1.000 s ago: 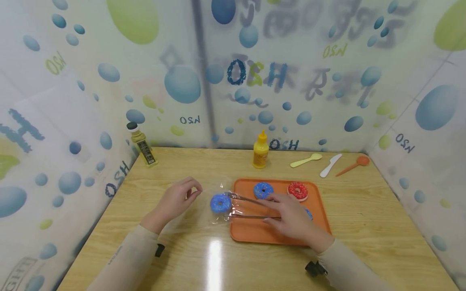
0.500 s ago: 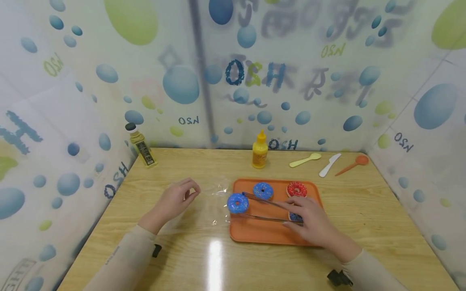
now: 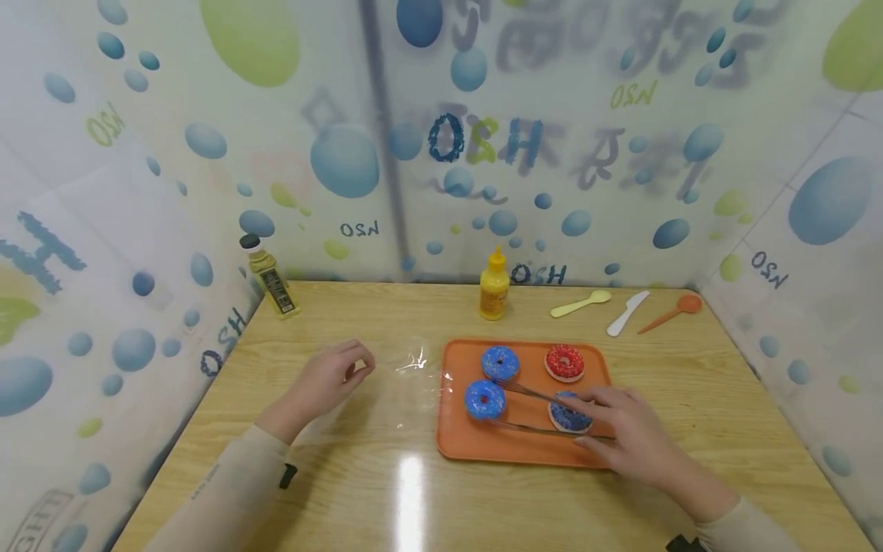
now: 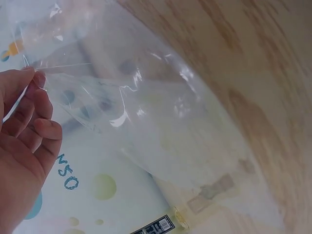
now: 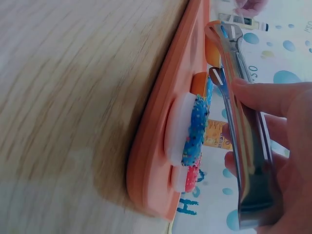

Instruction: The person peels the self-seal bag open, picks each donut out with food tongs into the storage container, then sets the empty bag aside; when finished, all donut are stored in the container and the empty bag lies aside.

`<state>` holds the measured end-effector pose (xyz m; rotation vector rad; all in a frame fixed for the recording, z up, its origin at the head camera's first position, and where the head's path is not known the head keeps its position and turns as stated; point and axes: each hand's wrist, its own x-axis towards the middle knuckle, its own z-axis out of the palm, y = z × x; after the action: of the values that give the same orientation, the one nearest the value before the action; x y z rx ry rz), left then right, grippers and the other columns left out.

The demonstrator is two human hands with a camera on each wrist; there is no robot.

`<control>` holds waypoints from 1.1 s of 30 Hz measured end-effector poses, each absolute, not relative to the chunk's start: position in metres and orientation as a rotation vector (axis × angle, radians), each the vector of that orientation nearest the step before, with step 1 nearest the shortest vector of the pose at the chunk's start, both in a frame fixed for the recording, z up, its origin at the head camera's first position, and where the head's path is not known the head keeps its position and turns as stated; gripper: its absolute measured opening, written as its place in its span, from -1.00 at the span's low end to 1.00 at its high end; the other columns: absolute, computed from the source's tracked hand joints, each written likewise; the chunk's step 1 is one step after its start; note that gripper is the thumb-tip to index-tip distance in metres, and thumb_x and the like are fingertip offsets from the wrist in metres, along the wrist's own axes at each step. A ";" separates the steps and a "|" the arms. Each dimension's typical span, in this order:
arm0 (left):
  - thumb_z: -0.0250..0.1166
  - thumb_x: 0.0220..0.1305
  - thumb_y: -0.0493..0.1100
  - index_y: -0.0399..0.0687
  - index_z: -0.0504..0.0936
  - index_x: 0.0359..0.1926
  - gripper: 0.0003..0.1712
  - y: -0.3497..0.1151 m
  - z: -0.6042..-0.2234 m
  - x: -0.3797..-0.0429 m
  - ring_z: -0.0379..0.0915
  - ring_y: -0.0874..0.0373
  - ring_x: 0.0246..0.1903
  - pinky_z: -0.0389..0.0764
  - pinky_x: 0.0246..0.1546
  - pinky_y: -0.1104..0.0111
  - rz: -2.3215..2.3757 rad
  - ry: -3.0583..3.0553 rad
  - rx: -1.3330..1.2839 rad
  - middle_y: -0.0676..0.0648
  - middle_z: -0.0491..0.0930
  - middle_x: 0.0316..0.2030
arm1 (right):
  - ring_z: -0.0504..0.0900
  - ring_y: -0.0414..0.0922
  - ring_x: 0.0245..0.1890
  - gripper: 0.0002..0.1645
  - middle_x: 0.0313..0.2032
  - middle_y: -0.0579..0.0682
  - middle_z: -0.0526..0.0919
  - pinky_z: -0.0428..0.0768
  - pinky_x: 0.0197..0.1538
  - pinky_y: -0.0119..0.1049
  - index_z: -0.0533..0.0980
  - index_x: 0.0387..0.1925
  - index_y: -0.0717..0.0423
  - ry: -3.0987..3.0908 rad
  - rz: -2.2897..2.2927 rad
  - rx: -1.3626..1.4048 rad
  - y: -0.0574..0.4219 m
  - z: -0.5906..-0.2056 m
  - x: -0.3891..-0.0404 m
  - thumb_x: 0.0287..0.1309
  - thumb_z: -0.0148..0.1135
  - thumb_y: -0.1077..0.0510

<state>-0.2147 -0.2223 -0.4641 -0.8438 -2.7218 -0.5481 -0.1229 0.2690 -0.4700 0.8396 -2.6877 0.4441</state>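
My left hand (image 3: pixel 324 385) pinches the edge of a clear plastic bag (image 4: pixel 146 107) between thumb and fingertips, left of the orange tray (image 3: pixel 524 452). My right hand (image 3: pixel 638 437) grips metal tongs (image 5: pixel 246 131), whose tips are at a blue doughnut (image 3: pixel 485 400) over the tray's left part. Whether that doughnut touches the tray is hard to tell. Behind it lies another blue doughnut (image 3: pixel 500 363). A red sprinkled doughnut (image 3: pixel 564 362) sits at the back right, and a dark blue sprinkled doughnut (image 3: pixel 569 414) is under the tongs' arms.
A yellow squeeze bottle (image 3: pixel 494 287) stands behind the tray. To its right lie a yellow spoon (image 3: pixel 581 304), a white knife (image 3: pixel 628 314) and an orange spoon (image 3: pixel 671 313). At the back left is a dark-capped bottle (image 3: pixel 271 277). Printed walls enclose the table.
The right hand and tongs have moved right, drawing the blue doughnut out of the plastic bag and over the tray. My left hand still pinches the bag, almost in the same place.
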 end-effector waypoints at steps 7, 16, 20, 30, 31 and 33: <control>0.43 0.29 -0.29 0.04 0.69 -0.22 -0.86 -0.229 -0.464 -0.213 0.36 0.34 -0.43 0.48 -0.38 0.43 -0.534 -2.759 -0.840 0.15 0.60 -0.29 | 0.65 -0.23 -0.07 -0.28 0.00 -0.23 0.68 0.30 -0.11 -0.23 0.65 0.21 -0.23 -2.681 0.423 0.845 0.274 -0.471 -0.116 -0.08 0.67 -0.04; 0.40 0.32 -0.31 0.04 0.69 -0.19 -0.86 -0.239 -0.466 -0.215 0.39 0.33 -0.40 0.51 -0.38 0.42 -0.575 -2.805 -0.825 0.13 0.63 -0.22 | 0.66 -0.21 -0.04 -0.30 0.02 -0.21 0.68 0.36 -0.08 -0.17 0.65 0.21 -0.24 -2.725 0.394 0.841 0.277 -0.469 -0.113 -0.05 0.65 -0.04; 0.40 0.33 -0.30 0.04 0.69 -0.20 -0.87 -0.243 -0.469 -0.217 0.40 0.32 -0.39 0.52 -0.37 0.42 -0.576 -2.818 -0.817 0.13 0.64 -0.20 | 0.66 -0.18 -0.02 -0.30 0.03 -0.20 0.69 0.36 -0.05 -0.16 0.65 0.22 -0.23 -2.764 0.379 0.826 0.279 -0.470 -0.111 -0.03 0.64 -0.05; 0.42 0.31 -0.29 0.09 0.68 -0.23 -0.86 -0.247 -0.473 -0.219 0.35 0.34 -0.45 0.45 -0.43 0.44 -0.544 -2.808 -0.819 0.17 0.63 -0.26 | 0.65 -0.13 0.03 -0.22 0.08 -0.16 0.68 0.32 0.00 -0.18 0.62 0.27 -0.22 -2.804 0.461 0.768 0.284 -0.470 -0.105 -0.07 0.66 -0.06; 0.42 0.31 -0.28 0.09 0.68 -0.24 -0.86 -0.247 -0.473 -0.219 0.35 0.33 -0.46 0.44 -0.44 0.44 -0.543 -2.808 -0.810 0.17 0.62 -0.27 | 0.65 -0.11 0.05 -0.20 0.09 -0.16 0.68 0.32 0.02 -0.16 0.61 0.28 -0.22 -2.793 0.479 0.758 0.285 -0.470 -0.105 -0.08 0.67 -0.05; 0.43 0.31 -0.26 0.09 0.69 -0.24 -0.87 -0.246 -0.474 -0.219 0.36 0.32 -0.45 0.44 -0.44 0.44 -0.554 -2.813 -0.791 0.17 0.62 -0.26 | 0.64 -0.10 0.05 -0.17 0.10 -0.17 0.68 0.34 0.05 -0.13 0.59 0.30 -0.20 -2.763 0.528 0.740 0.290 -0.469 -0.103 -0.09 0.68 -0.01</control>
<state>-0.2186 -0.2460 -0.4740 -0.7913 -2.8131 -0.5537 -0.1033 0.2902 -0.4689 0.7405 -2.7630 0.5282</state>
